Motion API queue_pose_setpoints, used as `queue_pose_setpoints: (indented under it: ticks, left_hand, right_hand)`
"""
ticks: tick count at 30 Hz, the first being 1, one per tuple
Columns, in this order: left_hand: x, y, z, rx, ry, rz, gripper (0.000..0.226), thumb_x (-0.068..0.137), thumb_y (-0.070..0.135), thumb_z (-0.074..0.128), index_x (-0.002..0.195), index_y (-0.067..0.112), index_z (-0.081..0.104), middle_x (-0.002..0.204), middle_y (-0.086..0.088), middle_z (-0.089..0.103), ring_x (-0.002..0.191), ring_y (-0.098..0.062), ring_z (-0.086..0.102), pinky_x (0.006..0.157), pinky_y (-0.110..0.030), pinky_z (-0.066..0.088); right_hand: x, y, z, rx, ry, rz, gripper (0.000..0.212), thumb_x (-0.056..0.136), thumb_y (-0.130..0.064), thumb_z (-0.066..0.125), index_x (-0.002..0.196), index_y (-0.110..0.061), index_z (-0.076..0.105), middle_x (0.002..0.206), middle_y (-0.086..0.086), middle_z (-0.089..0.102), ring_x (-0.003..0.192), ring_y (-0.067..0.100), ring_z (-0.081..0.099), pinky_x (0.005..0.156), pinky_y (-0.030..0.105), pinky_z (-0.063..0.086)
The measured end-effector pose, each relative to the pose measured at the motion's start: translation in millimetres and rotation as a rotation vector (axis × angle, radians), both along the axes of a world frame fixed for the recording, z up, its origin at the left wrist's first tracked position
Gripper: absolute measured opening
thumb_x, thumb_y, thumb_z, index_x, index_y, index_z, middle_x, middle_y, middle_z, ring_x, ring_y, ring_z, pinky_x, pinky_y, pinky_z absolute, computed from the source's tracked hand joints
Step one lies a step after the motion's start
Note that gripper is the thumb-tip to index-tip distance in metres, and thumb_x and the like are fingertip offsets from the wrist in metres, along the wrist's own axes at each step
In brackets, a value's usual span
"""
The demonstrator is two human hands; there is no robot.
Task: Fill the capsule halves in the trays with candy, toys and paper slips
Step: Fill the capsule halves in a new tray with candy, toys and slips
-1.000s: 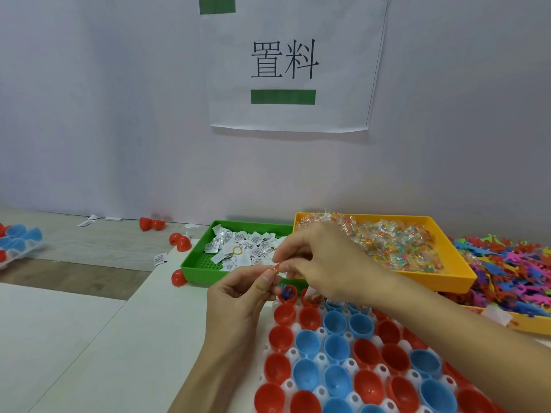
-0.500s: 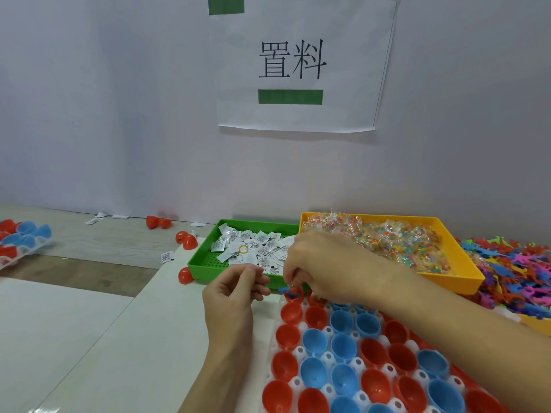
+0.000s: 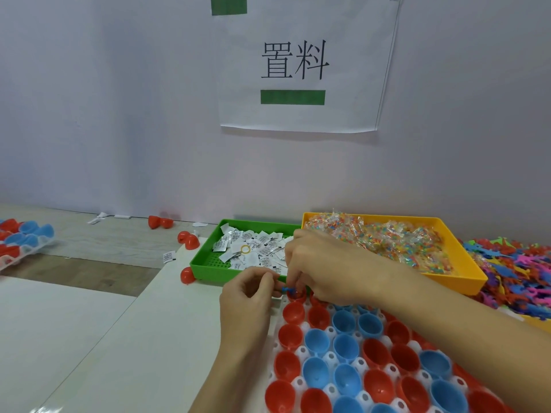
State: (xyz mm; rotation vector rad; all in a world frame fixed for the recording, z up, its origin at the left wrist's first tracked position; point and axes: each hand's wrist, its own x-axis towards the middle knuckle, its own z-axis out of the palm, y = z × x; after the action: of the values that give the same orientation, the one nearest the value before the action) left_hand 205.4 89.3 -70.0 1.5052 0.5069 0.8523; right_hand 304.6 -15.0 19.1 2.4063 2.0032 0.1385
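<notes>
- Both hands have dropped from in front of the green tray (image 3: 208, 265) to the far corner of the capsule tray (image 3: 299, 350) on the counter (image 3: 89, 338); a second ago we held them higher, pinching something small between them.
- Our right hand (image 3: 325, 268) now curls its fingers (image 3: 293, 281) downward over the corner red capsule half (image 3: 296, 296), gripping a small blue toy (image 3: 287, 290) just at its rim.
- Our left hand (image 3: 249, 295) sits just beside, fingers bent with the tips near the toy; we cannot tell whether they still pinch it.
- We judge the toy is going into that corner half, so filling has only just started: the red and blue halves nearer than our fingers look empty.
- Paper slips (image 3: 253, 251) lie beyond our fingers in the green tray, candy packets (image 3: 387, 242) in the yellow tray (image 3: 465, 281) to their right, and the toy pile (image 3: 518, 269) further right.
</notes>
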Motion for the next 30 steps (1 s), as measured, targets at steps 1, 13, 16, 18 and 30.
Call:
queue_pose_setpoints:
  ticks: [1, 13, 16, 18, 30]
  left_hand:
    - [0, 0, 0, -0.003, -0.002, -0.007, 0.026, 0.090, -0.001, 0.059, 0.073, 0.012, 0.073, 0.069, -0.005, 0.072, 0.064, -0.011, 0.066, 0.057, -0.018, 0.051]
    - [0, -2, 2, -0.048, 0.027, -0.013, 0.028, 0.092, 0.004, 0.060, 0.072, 0.017, 0.074, 0.071, -0.005, 0.072, 0.066, -0.010, 0.066, 0.057, -0.018, 0.048]
    - [0, -2, 2, -0.037, 0.039, -0.010, 0.028, 0.093, 0.005, 0.060, 0.073, 0.019, 0.075, 0.073, -0.004, 0.072, 0.068, -0.011, 0.065, 0.059, -0.019, 0.048]
    - [-1, -3, 3, -0.040, 0.039, -0.012, 0.030, 0.093, 0.005, 0.060, 0.072, 0.020, 0.075, 0.073, -0.003, 0.072, 0.068, -0.011, 0.065, 0.058, -0.018, 0.048]
    - [-1, -5, 7, -0.058, 0.021, -0.021, 0.030, 0.093, 0.001, 0.057, 0.072, 0.013, 0.074, 0.072, -0.006, 0.072, 0.066, -0.011, 0.064, 0.057, -0.016, 0.049]
  right_hand:
    - [1, 0, 0, -0.001, 0.014, -0.006, 0.029, 0.092, -0.007, 0.061, 0.107, -0.027, 0.077, 0.099, -0.009, 0.058, 0.095, 0.010, 0.038, 0.089, 0.037, 0.047]
    - [23, 33, 6, 0.226, 0.240, -0.252, 0.022, 0.094, -0.015, 0.058, 0.107, -0.018, 0.076, 0.108, -0.001, 0.072, 0.103, 0.017, 0.062, 0.088, 0.034, 0.053]
    - [26, 59, 2, 0.111, 0.138, -0.317, 0.018, 0.089, -0.019, 0.065, 0.102, -0.012, 0.076, 0.106, 0.006, 0.071, 0.105, 0.025, 0.059, 0.091, 0.042, 0.053]
    - [27, 75, -2, 0.016, 0.094, -0.334, 0.023, 0.088, -0.022, 0.071, 0.109, -0.014, 0.072, 0.112, 0.005, 0.068, 0.115, 0.026, 0.052, 0.100, 0.047, 0.044]
    - [34, 92, -12, -0.088, 0.220, -0.302, 0.011, 0.083, -0.012, 0.079, 0.093, -0.016, 0.079, 0.097, -0.003, 0.075, 0.098, 0.017, 0.064, 0.093, 0.039, 0.051]
